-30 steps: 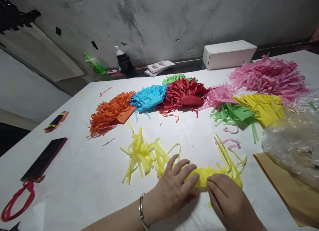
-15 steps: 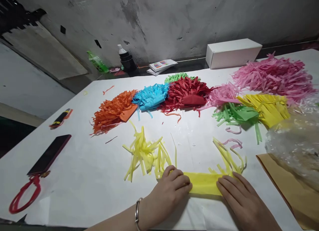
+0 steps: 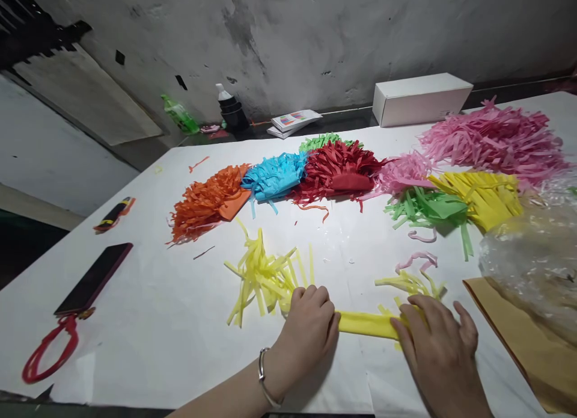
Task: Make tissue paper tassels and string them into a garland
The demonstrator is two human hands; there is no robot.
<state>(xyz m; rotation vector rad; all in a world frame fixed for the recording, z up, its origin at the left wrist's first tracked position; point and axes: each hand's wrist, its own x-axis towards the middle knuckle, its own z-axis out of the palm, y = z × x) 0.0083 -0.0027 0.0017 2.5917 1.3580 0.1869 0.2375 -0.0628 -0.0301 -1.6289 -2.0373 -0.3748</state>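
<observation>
Here both hands, the left hand [image 3: 309, 322] and the right hand [image 3: 437, 346], press flat and open on the yellow fringed strip [image 3: 365, 323]. The rolling seems half done. Next it needs even pressure, I think.

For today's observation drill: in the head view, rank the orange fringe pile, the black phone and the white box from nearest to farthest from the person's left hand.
Measured from the left hand:
1. Orange fringe pile, ahead and to the left.
2. Black phone, far left near the table edge.
3. White box, at the far right by the wall.
</observation>
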